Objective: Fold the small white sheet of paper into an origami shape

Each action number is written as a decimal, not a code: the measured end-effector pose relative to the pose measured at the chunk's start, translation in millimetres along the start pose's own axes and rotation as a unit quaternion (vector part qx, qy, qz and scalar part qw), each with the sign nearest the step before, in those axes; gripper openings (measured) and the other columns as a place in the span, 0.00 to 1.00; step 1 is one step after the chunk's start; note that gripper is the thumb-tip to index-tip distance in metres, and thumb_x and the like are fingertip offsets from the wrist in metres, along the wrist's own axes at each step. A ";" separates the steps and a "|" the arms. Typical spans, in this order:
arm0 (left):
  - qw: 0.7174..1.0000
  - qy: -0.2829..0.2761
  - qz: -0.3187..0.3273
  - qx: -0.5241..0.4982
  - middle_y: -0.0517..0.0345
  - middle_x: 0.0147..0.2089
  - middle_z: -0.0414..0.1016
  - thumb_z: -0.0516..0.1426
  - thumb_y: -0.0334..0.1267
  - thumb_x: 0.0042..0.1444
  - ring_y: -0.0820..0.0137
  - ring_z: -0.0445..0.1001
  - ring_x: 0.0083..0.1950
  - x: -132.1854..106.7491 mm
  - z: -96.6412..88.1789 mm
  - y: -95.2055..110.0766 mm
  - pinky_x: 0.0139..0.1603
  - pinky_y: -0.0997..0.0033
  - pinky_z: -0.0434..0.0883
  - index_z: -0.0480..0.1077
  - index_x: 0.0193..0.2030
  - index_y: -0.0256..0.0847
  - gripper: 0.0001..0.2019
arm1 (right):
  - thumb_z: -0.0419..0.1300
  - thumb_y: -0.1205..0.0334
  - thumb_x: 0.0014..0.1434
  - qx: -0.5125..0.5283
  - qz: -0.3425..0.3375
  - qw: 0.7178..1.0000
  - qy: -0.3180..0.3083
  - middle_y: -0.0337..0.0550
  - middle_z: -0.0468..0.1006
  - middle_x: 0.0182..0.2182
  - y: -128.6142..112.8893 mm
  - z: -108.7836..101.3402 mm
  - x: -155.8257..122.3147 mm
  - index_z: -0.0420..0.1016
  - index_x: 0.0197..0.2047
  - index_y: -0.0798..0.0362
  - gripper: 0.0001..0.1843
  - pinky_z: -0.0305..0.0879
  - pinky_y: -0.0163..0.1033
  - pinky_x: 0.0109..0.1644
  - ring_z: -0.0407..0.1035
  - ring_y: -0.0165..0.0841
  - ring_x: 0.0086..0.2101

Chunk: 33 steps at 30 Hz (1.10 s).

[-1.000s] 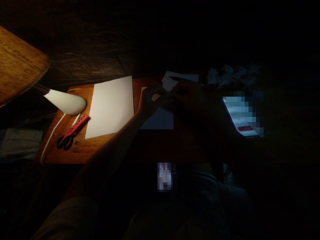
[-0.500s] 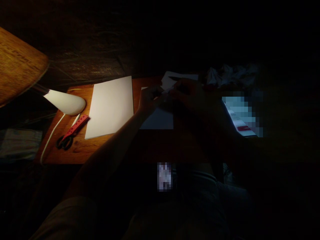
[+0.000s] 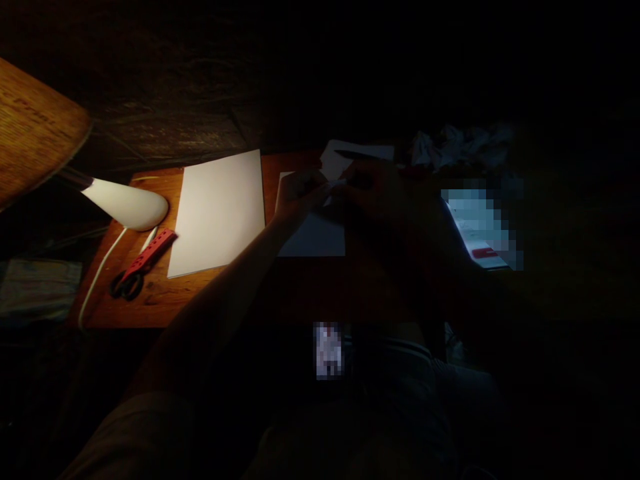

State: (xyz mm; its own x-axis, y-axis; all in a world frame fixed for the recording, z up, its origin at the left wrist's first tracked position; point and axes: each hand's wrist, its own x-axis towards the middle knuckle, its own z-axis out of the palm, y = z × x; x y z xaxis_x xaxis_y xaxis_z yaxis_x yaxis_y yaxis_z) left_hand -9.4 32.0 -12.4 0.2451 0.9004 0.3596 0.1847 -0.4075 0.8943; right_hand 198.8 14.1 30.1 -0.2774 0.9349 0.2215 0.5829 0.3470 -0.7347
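The scene is very dark, lit only from the left. My left hand [image 3: 296, 195] is curled, pinching a small piece of white paper [image 3: 334, 185] above a white sheet [image 3: 315, 235] on the wooden table [image 3: 160, 293]. Opposite it, my right hand [image 3: 373, 190] lies in deep shadow; its fingers meet the same small paper, closed on it as far as I can see. Both hands work close together near the table's far edge.
A larger white sheet [image 3: 219, 211] lies to the left. Red-handled scissors [image 3: 141, 263] and a white lamp head [image 3: 127, 205] with its cord sit at far left. A lit phone screen [image 3: 477, 227] glows at right; crumpled paper [image 3: 457, 147] lies behind.
Both hands keep working the small paper with slight finger shifts; the whole view has drifted a little up and left. Nothing else has moved.
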 end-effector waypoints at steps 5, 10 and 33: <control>0.999 0.002 0.038 -0.026 0.62 0.25 0.69 0.68 0.65 0.57 0.75 0.67 0.25 1.1 3.3 1.2 0.25 0.72 0.65 0.72 0.30 0.42 0.26 | 0.74 0.53 0.59 0.126 -0.025 0.991 0.031 0.43 0.82 0.34 17.6 11.1 5.9 0.77 0.34 0.48 0.12 0.71 0.45 0.41 0.76 0.41 0.39; 0.997 0.008 0.041 -0.061 0.63 0.24 0.66 0.72 0.54 0.55 0.77 0.63 0.25 4.2 5.5 3.2 0.26 0.73 0.62 0.71 0.27 0.41 0.22 | 0.73 0.51 0.61 0.170 -0.041 0.985 0.008 0.41 0.80 0.31 17.3 10.2 5.4 0.76 0.33 0.50 0.15 0.67 0.41 0.38 0.73 0.36 0.35; 1.000 0.000 0.024 -0.005 0.63 0.25 0.66 0.69 0.63 0.56 0.74 0.64 0.29 2.2 9.1 2.9 0.28 0.72 0.61 0.69 0.27 0.42 0.27 | 0.67 0.64 0.61 0.246 -0.047 0.967 0.055 0.35 0.74 0.28 19.0 15.8 10.0 0.72 0.29 0.49 0.10 0.67 0.41 0.41 0.68 0.32 0.33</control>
State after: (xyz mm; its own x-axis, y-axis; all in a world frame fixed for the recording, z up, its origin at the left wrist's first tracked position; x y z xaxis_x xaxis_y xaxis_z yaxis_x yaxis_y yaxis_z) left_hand 0.3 31.4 -11.4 0.2542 0.8798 0.4017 0.1626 -0.4483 0.8790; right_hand 195.0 28.8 8.2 -0.2128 0.9127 0.3487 0.1187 0.3784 -0.9180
